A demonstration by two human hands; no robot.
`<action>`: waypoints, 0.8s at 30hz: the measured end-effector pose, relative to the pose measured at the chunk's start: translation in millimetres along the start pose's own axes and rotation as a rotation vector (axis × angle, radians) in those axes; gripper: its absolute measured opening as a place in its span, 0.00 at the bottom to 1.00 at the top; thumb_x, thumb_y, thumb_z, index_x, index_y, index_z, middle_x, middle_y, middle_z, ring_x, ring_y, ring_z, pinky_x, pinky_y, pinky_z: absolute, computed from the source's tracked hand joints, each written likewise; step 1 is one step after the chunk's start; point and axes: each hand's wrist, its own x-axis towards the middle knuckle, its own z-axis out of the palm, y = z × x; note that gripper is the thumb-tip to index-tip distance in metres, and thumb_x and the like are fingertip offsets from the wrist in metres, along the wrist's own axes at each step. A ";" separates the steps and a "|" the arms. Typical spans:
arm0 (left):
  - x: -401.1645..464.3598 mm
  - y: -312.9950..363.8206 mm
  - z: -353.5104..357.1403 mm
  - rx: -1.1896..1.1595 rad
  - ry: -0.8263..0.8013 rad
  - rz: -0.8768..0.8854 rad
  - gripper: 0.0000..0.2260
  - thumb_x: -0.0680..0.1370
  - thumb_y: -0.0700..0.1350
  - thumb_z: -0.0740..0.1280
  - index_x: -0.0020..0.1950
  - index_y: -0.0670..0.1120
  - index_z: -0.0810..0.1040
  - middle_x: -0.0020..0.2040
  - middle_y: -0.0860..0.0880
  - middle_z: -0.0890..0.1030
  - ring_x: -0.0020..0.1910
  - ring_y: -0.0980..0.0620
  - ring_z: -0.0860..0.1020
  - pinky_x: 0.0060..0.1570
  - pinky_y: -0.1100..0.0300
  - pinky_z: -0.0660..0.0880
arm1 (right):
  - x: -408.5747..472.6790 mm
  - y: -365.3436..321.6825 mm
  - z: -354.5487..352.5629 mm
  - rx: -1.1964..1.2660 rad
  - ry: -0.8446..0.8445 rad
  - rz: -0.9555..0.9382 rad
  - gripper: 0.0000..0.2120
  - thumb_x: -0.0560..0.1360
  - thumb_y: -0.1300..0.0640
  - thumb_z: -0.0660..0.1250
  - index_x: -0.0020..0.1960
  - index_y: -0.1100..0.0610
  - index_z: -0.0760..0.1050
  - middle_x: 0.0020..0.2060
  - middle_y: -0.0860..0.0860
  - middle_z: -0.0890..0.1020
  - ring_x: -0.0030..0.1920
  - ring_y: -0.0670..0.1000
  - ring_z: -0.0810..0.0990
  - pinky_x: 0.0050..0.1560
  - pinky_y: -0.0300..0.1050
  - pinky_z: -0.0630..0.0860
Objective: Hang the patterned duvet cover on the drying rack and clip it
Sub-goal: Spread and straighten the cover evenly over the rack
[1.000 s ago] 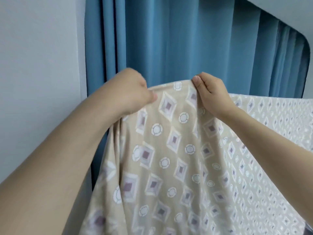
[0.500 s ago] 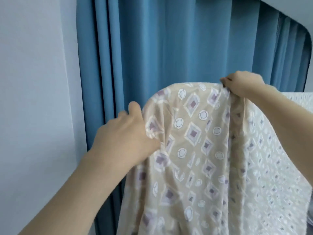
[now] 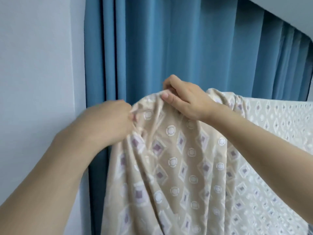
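A beige duvet cover (image 3: pixel 177 167) printed with purple diamonds and white rings hangs in front of me, draped over something it hides; no rack bar or clip shows. Its top edge runs off to the right at about shoulder height. My left hand (image 3: pixel 111 122) grips a bunch of the cloth at its upper left corner; the hand is blurred. My right hand (image 3: pixel 183 99) pinches the gathered top of the cover between thumb and curled fingers, just right of the left hand.
Blue curtains (image 3: pixel 169 48) hang right behind the cover. A pale wall (image 3: pixel 39 65) stands close on the left. A white ceiling corner (image 3: pixel 288 9) shows at the upper right.
My right hand has moved left along the top edge and now pinches the cloth near the left hand. My left hand has risen to the upper corner. The cloth between them is bunched.
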 end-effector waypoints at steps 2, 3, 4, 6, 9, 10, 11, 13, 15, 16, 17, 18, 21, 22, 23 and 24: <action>12.0 -8.1 -10.2 0.021 0.234 -0.095 0.10 0.79 0.46 0.59 0.39 0.47 0.72 0.40 0.48 0.76 0.41 0.42 0.74 0.39 0.54 0.68 | -1.2 14.8 -5.8 0.039 -0.047 0.034 0.14 0.79 0.40 0.55 0.51 0.50 0.64 0.34 0.43 0.72 0.36 0.44 0.72 0.38 0.35 0.66; 16.1 -7.6 -13.0 -0.006 0.334 -0.125 0.07 0.78 0.44 0.60 0.41 0.47 0.74 0.40 0.47 0.76 0.40 0.42 0.74 0.38 0.55 0.66 | -2.0 21.9 -9.1 0.100 -0.054 0.057 0.13 0.79 0.41 0.56 0.49 0.51 0.65 0.34 0.43 0.71 0.35 0.44 0.71 0.39 0.36 0.66; 20.4 -4.7 -13.1 -0.026 0.402 -0.125 0.04 0.78 0.43 0.61 0.45 0.47 0.75 0.42 0.46 0.77 0.40 0.41 0.73 0.38 0.54 0.66 | -2.8 28.3 -11.9 0.175 -0.040 0.080 0.13 0.80 0.43 0.56 0.47 0.53 0.66 0.34 0.42 0.71 0.35 0.43 0.70 0.39 0.38 0.67; 23.7 7.6 -8.3 -0.063 0.413 -0.094 0.07 0.80 0.48 0.61 0.52 0.45 0.71 0.48 0.44 0.77 0.42 0.41 0.73 0.40 0.53 0.68 | -3.5 39.4 -14.2 0.262 0.013 0.136 0.14 0.82 0.47 0.57 0.43 0.55 0.67 0.33 0.43 0.69 0.33 0.43 0.69 0.38 0.40 0.68; 8.0 23.1 -8.6 -0.365 0.127 -0.124 0.26 0.75 0.69 0.56 0.49 0.45 0.69 0.43 0.47 0.79 0.41 0.44 0.78 0.43 0.51 0.75 | -4.4 51.2 -12.8 0.166 0.052 0.224 0.15 0.83 0.50 0.56 0.39 0.56 0.64 0.31 0.45 0.67 0.31 0.43 0.66 0.36 0.41 0.65; -2.8 26.0 -10.1 -0.381 -0.034 -0.118 0.30 0.71 0.74 0.57 0.46 0.46 0.70 0.39 0.49 0.79 0.36 0.47 0.79 0.42 0.52 0.77 | -5.0 54.0 -13.2 0.132 0.058 0.248 0.16 0.83 0.50 0.56 0.39 0.56 0.64 0.30 0.46 0.67 0.31 0.43 0.67 0.35 0.41 0.65; -13.7 26.2 -8.8 -0.289 -0.201 -0.084 0.30 0.68 0.75 0.60 0.42 0.47 0.72 0.34 0.51 0.80 0.32 0.50 0.79 0.39 0.55 0.77 | -5.6 56.4 -13.9 0.112 0.065 0.275 0.16 0.83 0.50 0.56 0.39 0.56 0.65 0.31 0.46 0.69 0.30 0.43 0.68 0.34 0.40 0.66; -28.8 24.9 0.9 -0.043 -0.454 -0.029 0.19 0.71 0.63 0.66 0.37 0.47 0.75 0.30 0.52 0.81 0.28 0.51 0.79 0.34 0.60 0.74 | -5.8 61.9 -17.2 0.093 0.074 0.336 0.16 0.83 0.49 0.55 0.43 0.59 0.67 0.32 0.48 0.71 0.32 0.45 0.71 0.36 0.41 0.68; -31.9 25.0 7.2 -0.034 -0.521 -0.052 0.09 0.75 0.48 0.63 0.37 0.46 0.76 0.32 0.48 0.84 0.28 0.48 0.81 0.33 0.60 0.74 | -5.8 73.1 -22.4 0.064 0.080 0.402 0.16 0.83 0.50 0.55 0.46 0.61 0.68 0.36 0.51 0.74 0.36 0.51 0.72 0.38 0.45 0.68; -29.0 23.5 6.8 -0.093 -0.469 -0.076 0.09 0.76 0.44 0.61 0.37 0.47 0.75 0.32 0.46 0.83 0.29 0.47 0.80 0.33 0.59 0.74 | -5.6 81.3 -26.0 0.034 0.088 0.432 0.15 0.83 0.50 0.55 0.46 0.61 0.68 0.38 0.52 0.74 0.39 0.53 0.72 0.39 0.46 0.68; -25.0 21.8 3.5 -0.155 -0.355 -0.088 0.10 0.77 0.42 0.60 0.36 0.47 0.74 0.32 0.46 0.83 0.31 0.46 0.79 0.34 0.58 0.74 | -5.0 91.1 -29.6 -0.005 0.102 0.464 0.15 0.83 0.50 0.55 0.46 0.60 0.68 0.39 0.53 0.75 0.41 0.55 0.73 0.40 0.46 0.67; -17.8 19.0 -0.8 -0.213 -0.179 -0.089 0.11 0.78 0.41 0.59 0.36 0.47 0.73 0.33 0.47 0.81 0.34 0.45 0.78 0.35 0.56 0.72 | -4.5 101.6 -33.2 -0.057 0.117 0.502 0.14 0.83 0.50 0.54 0.46 0.60 0.68 0.41 0.55 0.76 0.44 0.57 0.74 0.42 0.47 0.68; 12.5 16.1 -13.3 -0.315 0.321 -0.092 0.07 0.77 0.39 0.58 0.42 0.47 0.72 0.40 0.48 0.76 0.43 0.42 0.73 0.38 0.53 0.68 | -3.6 128.4 -42.3 -0.274 0.080 0.700 0.14 0.82 0.50 0.54 0.47 0.60 0.69 0.51 0.62 0.78 0.51 0.62 0.75 0.48 0.52 0.70; 24.0 19.9 -13.5 -0.336 0.377 -0.085 0.06 0.77 0.38 0.57 0.44 0.46 0.72 0.42 0.47 0.75 0.43 0.41 0.72 0.39 0.53 0.68 | -2.9 131.5 -43.8 -0.333 0.034 0.771 0.13 0.81 0.52 0.55 0.48 0.61 0.70 0.53 0.64 0.78 0.53 0.63 0.75 0.49 0.52 0.70; 34.0 26.5 -11.3 -0.339 0.380 -0.065 0.05 0.77 0.39 0.57 0.45 0.45 0.72 0.43 0.46 0.75 0.44 0.41 0.72 0.39 0.54 0.67 | -0.7 131.0 -44.0 -0.362 0.013 0.808 0.13 0.81 0.53 0.56 0.50 0.62 0.72 0.55 0.64 0.77 0.55 0.64 0.74 0.51 0.53 0.71; 43.0 33.8 -6.9 -0.329 0.362 -0.040 0.05 0.78 0.40 0.57 0.45 0.45 0.71 0.44 0.46 0.76 0.43 0.41 0.72 0.38 0.54 0.66 | 2.6 125.7 -42.6 -0.358 0.036 0.802 0.13 0.80 0.53 0.56 0.52 0.63 0.72 0.55 0.64 0.77 0.55 0.64 0.74 0.53 0.54 0.71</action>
